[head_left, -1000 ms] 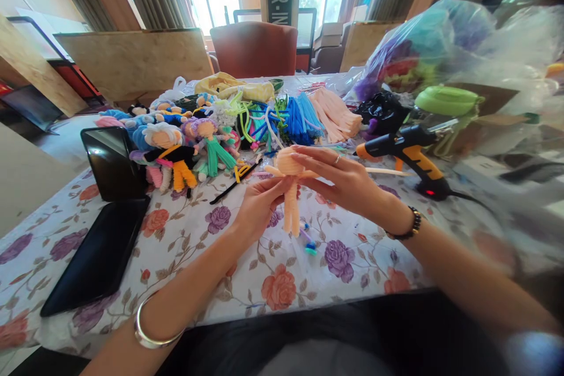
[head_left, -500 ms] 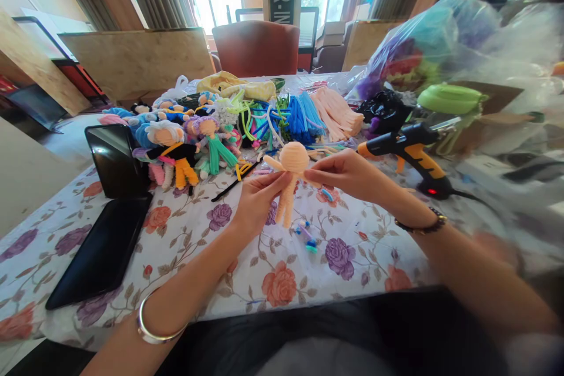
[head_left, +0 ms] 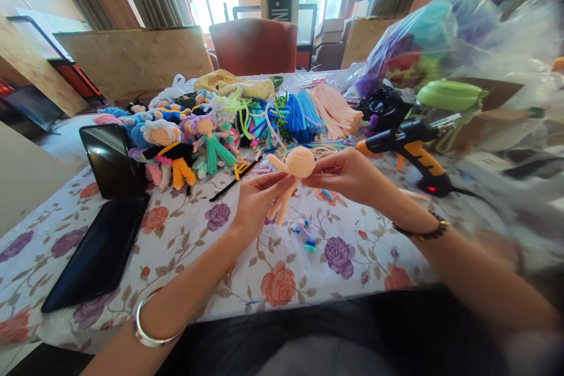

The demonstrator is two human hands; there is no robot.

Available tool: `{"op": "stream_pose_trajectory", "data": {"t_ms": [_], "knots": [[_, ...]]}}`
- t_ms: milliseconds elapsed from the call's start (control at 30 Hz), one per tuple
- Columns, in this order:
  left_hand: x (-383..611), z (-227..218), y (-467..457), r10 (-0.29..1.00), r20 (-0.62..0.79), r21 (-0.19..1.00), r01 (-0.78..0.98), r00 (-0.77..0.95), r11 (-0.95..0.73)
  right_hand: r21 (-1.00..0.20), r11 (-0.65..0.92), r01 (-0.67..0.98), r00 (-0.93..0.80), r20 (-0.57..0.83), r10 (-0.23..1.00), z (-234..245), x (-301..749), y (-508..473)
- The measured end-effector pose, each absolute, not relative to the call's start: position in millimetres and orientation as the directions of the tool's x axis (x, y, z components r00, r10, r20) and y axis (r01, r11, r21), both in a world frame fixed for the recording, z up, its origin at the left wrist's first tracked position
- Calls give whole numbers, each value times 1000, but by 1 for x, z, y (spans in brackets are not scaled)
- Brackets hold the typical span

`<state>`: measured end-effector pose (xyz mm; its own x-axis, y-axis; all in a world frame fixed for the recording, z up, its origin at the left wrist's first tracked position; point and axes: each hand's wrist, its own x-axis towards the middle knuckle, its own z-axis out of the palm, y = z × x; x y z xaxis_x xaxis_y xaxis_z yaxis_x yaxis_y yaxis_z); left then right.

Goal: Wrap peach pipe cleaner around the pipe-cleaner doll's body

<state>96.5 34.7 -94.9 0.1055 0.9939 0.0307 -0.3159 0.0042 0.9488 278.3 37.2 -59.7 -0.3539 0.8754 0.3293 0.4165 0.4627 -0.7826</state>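
A peach doll body [head_left: 300, 163] with a round ridged head, thin arms and two legs is held up above the table, tilted so its head leans right. My left hand [head_left: 259, 195] pinches its torso from the left, just under the head. My right hand [head_left: 348, 173] is closed at the doll's right side by the neck and shoulder; its fingertips are partly hidden by the head. Below the doll, small blue, purple and teal fuzzy bits [head_left: 307, 238] lie on the floral tablecloth [head_left: 247, 282].
Finished dolls [head_left: 170, 147] are heaped at the back left beside a black folding case [head_left: 99, 252]. Bundles of blue stems [head_left: 299, 114] and peach stems [head_left: 335, 108] lie behind. At right are a glue gun [head_left: 409, 147] with a red light and a green-lidded container [head_left: 452, 97].
The doll has tilted, its head moving right and slightly down, its legs swinging left. My right hand has shifted closer to the head.
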Motion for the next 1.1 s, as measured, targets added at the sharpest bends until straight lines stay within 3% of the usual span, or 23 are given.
{"op": "stream_pose_trajectory", "data": {"t_ms": [267,467,633,733,900,1000,1100], "knots": [[96,-91,33,995,10,947,-321,95,21,-695,413,589,-264,317,911,-54,280,30],[96,-93,36,994,4,948,-318,107,30,-495,494,715,-357,349,866,-44,289,32],[94,-93,34,994,89,977,-201,61,-76,-370,484,793,-309,441,843,-46,278,30],[93,-94,33,985,170,982,-85,-15,-171,-415,431,801,-259,410,875,-49,270,27],[94,-95,30,938,336,941,63,-85,-331,-590,392,706,-200,365,909,-52,267,23],[93,-95,29,878,468,879,157,-103,-450,-686,389,616,-155,378,913,-54,266,23],[92,-96,28,827,550,826,226,-116,-517,-708,414,572,-128,421,898,-55,262,21]]}}
